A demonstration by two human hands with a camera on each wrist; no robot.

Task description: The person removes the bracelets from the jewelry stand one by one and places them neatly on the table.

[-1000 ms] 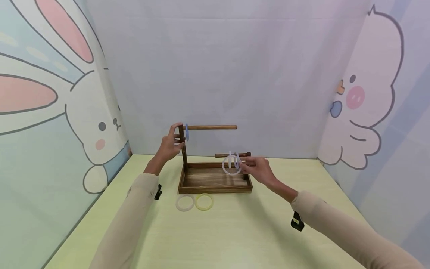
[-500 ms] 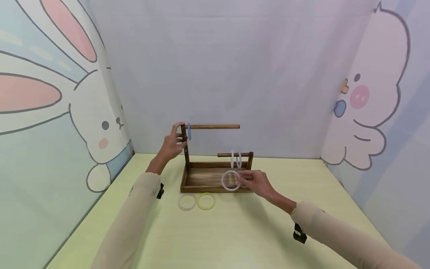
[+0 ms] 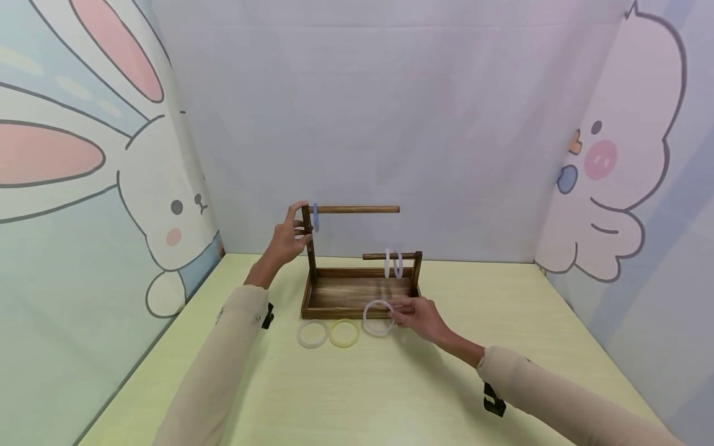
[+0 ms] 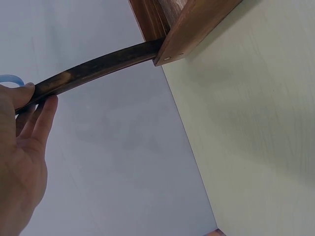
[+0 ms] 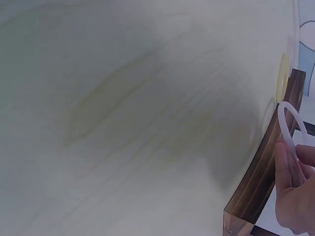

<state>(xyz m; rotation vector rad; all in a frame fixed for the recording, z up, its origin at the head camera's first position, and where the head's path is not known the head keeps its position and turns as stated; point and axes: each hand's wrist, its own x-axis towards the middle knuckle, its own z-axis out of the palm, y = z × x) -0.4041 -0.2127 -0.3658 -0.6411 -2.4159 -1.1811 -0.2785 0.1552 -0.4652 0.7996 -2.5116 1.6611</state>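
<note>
A dark wooden rack (image 3: pixel 334 313) with a tray base stands on the table. My left hand (image 3: pixel 287 241) grips the top of its tall left post (image 4: pixel 98 69), fingers and thumb around the wood. Close by, a blue ring (image 3: pixel 316 218) hangs on the long upper rod (image 3: pixel 357 210). Two pale rings hang on the short lower rod (image 3: pixel 375 256), one of them the left white ring (image 3: pixel 387 264). My right hand (image 3: pixel 419 317) pinches a pale translucent ring (image 5: pixel 285 125) between thumb and fingers, just in front of the tray's front edge.
On the table in front of the tray lie a whitish ring (image 3: pixel 300 339) and, right beside it, a yellow ring (image 3: pixel 333 339). A pale curtain (image 3: pixel 357 124) rises behind the table, with cartoon-printed walls on both sides.
My right hand has moved down and toward me, carrying the pale ring from near the lower rod to the tray's front. The left hand still holds the post.
</note>
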